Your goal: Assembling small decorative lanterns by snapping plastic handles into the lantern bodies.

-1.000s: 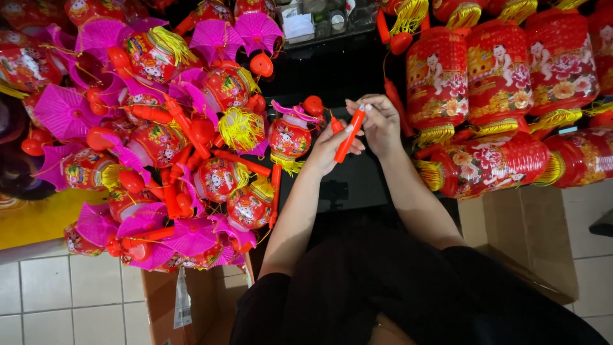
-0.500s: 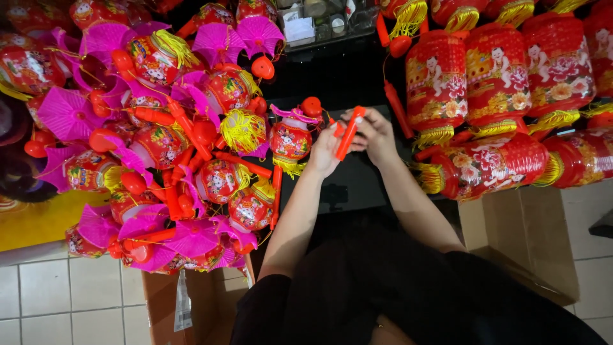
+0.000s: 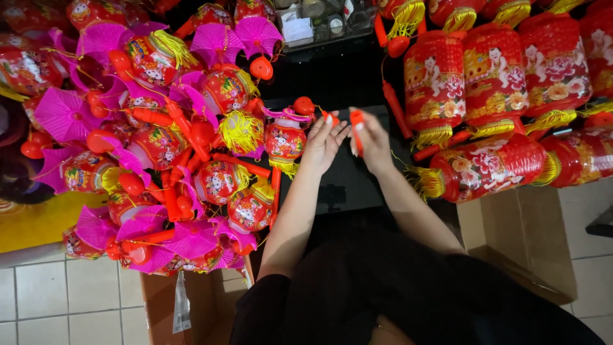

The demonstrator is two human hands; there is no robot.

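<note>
Red stick (image 3: 357, 131) is pinched in right hand (image 3: 371, 142) fingers; left hand (image 3: 324, 142) fingers pinch a small red piece (image 3: 333, 117) beside the lantern (image 3: 285, 139).

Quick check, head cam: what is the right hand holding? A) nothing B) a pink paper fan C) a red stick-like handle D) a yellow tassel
C: the right hand pinches a short red stick-like handle upright between its fingers, beside the left hand, which rests next to a small red lantern.
</note>
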